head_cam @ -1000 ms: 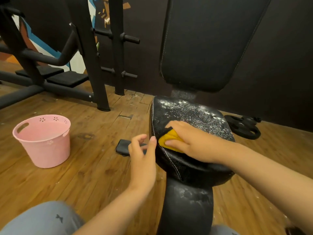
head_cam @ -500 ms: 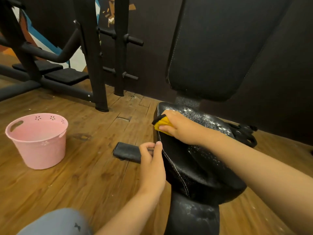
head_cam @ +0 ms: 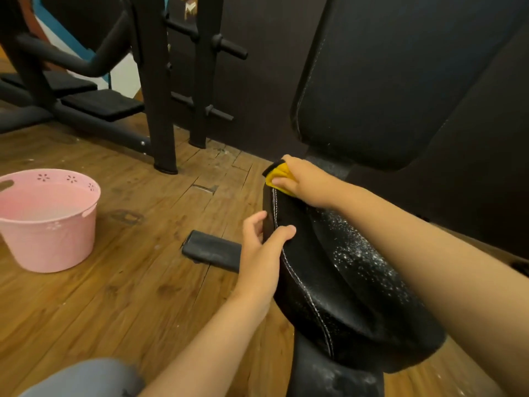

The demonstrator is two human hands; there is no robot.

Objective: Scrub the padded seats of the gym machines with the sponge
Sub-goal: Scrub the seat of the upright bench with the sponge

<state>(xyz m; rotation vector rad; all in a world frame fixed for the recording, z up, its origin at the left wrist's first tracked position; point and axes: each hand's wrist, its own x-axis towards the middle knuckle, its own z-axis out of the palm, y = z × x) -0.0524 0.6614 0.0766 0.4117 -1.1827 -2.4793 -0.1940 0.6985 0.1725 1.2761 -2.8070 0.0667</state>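
Centrally, the black padded seat point(head_cam: 343, 282) of a gym machine runs from 12 to 5 o'clock, with white flecks scattered over its right half. Right hand point(head_cam: 303, 181): grip closed round the yellow sponge point(head_cam: 279, 174), pressing it on the seat's far-left corner at 12 o'clock, just below the upright back pad point(head_cam: 386, 81). Left hand point(head_cam: 260, 253): grip curled over the seat's stitched left edge, thumb on top, fingers down the side. At 9 o'clock a pink bucket point(head_cam: 48, 239) with flower-shaped cut-outs stands on the wooden floor point(head_cam: 114, 296). A black bar end point(head_cam: 211, 250) lies between bucket and seat. A black machine frame point(head_cam: 157, 96) stands at 11 o'clock. The small dark mark on the grey trouser knee point(head_cam: 86, 379) at 7 o'clock is too small to read.
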